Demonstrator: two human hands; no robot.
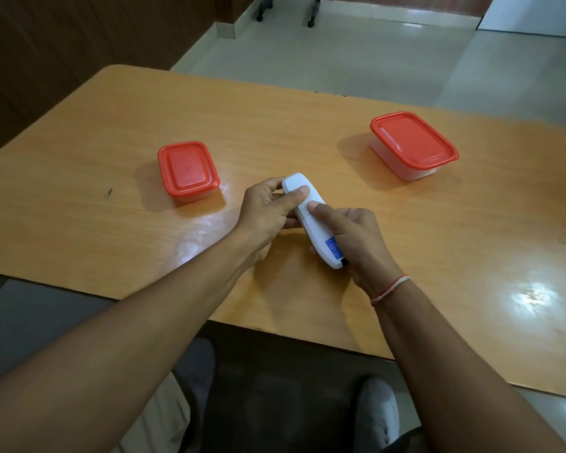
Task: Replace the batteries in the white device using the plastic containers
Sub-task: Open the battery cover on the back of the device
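Observation:
The white device [303, 204], long with a blue label near its close end, is held just above the table's middle. My left hand [268, 212] grips its far end, thumb across the top. My right hand [356, 243] wraps the near end, thumb pressing on its back face. Two clear plastic containers with red lids stand shut on the table: a smaller container [187, 171] to the left of my hands and a larger container [412, 143] at the far right. Their contents are hidden.
The orange wooden table [111, 132] spans the view, its near edge close to my body. Beyond it lies a pale tiled floor with chair legs [311, 14] at the back. A dark panelled wall runs along the left.

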